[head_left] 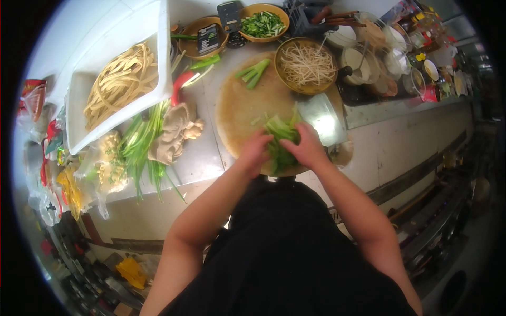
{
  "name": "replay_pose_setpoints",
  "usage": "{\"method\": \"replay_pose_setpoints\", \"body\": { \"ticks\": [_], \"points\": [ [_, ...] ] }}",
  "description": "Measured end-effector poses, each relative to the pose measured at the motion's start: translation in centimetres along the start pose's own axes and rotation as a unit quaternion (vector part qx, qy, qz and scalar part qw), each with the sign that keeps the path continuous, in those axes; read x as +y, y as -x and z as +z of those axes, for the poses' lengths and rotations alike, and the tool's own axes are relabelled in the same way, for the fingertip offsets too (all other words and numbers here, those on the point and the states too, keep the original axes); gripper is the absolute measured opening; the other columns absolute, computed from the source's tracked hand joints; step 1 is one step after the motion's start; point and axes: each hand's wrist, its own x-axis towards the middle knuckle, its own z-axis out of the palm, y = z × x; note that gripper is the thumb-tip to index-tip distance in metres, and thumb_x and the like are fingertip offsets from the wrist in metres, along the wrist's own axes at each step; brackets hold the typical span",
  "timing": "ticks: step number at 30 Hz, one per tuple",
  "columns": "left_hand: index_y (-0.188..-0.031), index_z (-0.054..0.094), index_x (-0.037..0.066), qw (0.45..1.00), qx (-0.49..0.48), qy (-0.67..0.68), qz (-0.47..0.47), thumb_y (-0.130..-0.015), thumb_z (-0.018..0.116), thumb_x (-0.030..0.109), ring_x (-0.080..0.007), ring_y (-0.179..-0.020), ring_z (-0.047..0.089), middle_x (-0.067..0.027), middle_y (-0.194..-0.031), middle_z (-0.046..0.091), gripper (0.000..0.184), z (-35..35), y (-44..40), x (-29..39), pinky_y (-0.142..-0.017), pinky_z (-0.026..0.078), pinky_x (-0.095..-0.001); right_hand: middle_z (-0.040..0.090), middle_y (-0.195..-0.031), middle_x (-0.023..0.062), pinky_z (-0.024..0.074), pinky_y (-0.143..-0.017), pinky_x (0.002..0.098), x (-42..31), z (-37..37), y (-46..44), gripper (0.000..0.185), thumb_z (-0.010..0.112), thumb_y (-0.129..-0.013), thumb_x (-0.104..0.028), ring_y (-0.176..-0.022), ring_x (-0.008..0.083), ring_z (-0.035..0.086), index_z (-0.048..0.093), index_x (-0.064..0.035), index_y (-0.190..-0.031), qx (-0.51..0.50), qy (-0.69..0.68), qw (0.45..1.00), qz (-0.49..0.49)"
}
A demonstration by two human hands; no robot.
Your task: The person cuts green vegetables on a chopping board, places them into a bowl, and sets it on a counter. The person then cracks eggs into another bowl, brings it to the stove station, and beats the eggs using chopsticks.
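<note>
My left hand (pixel 255 151) and my right hand (pixel 307 148) are closed around the two sides of a bunch of leafy greens (pixel 282 129). The bunch rests low over the near part of a round wooden chopping board (pixel 234 113); motion softens the left fingers. Just right of my right hand lies a cleaver, its broad shiny blade (pixel 321 120) flat on the board's edge. Farther back on the board are some cut green stalks (pixel 254 72). A bowl of bean sprouts (pixel 307 63) stands at the board's back right.
To the left, a white tub (pixel 164 58) holds wide noodles (pixel 118 84). Scallions (pixel 147 139) and a crumpled brown cloth (pixel 171 134) lie below it. Behind the board stand a bowl of chopped greens (pixel 262 24) and a phone (pixel 208 39). Seasoning containers (pixel 361 63) crowd the back right.
</note>
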Motion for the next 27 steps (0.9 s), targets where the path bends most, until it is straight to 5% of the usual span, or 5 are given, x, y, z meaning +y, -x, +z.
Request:
{"method": "replay_pose_setpoints", "body": {
  "ticks": [9,16,19,21,27],
  "points": [
    [-0.129,0.048,0.003,0.996,0.025,0.049,0.072,-0.091,0.053,0.023,-0.0215,-0.110,0.056,-0.0102,-0.120,0.058,0.043,-1.3,-2.4,-3.5,-0.098,0.040,-0.0336,0.049,-0.129,0.0189,0.0378,-0.103,0.0415,-2.4,4.8,-0.3,0.092,0.085,-0.059,-0.028,-0.119,0.0385,0.045,0.040,-0.0083,-0.138,-0.056,0.082,0.992,-0.077],
    [-0.125,0.055,0.006,0.974,-0.021,-0.216,0.059,-0.090,0.055,0.020,-0.0214,-0.112,0.055,-0.0099,-0.122,0.060,0.038,-2.3,-1.0,0.2,-0.097,0.041,-0.0353,0.064,-0.105,0.0147,0.0505,-0.085,0.0370,-2.7,0.8,1.1,0.057,0.070,-0.067,0.001,-0.096,0.0314,0.063,0.053,-0.0019,-0.122,0.004,-0.193,0.974,0.120],
    [-0.123,0.057,0.006,0.834,0.158,-0.480,0.224,-0.085,0.061,0.018,-0.0263,-0.115,0.054,-0.0122,-0.125,0.059,0.040,-2.1,-2.9,0.7,-0.099,0.041,-0.0368,0.065,-0.101,0.0118,0.0532,-0.080,0.0347,-1.3,-3.1,3.0,0.049,0.065,-0.070,0.005,-0.092,0.0252,0.065,0.055,0.0003,-0.117,0.029,-0.372,0.902,0.217],
    [-0.118,0.061,0.005,0.496,0.301,-0.675,0.456,-0.080,0.065,0.017,-0.0311,-0.116,0.053,-0.0129,-0.125,0.059,0.040,-2.6,-5.3,0.4,-0.098,0.042,-0.0373,0.061,-0.105,0.0119,0.0544,-0.079,0.0351,0.8,-5.9,4.8,0.052,0.062,-0.071,0.008,-0.093,0.0243,0.063,0.052,-0.0003,-0.121,0.062,-0.515,0.822,0.234],
    [-0.100,0.065,0.006,0.560,0.080,-0.665,0.488,-0.077,0.060,0.004,-0.0331,-0.103,0.056,-0.0109,-0.107,0.063,0.024,-5.7,-6.6,-0.4,-0.089,0.046,-0.0396,0.060,-0.110,0.0129,0.0547,-0.080,0.0368,7.7,-14.0,9.5,0.055,0.066,-0.074,0.003,-0.096,0.0259,0.063,0.047,-0.0007,-0.126,0.197,-0.589,0.749,0.229]
  ]
}}
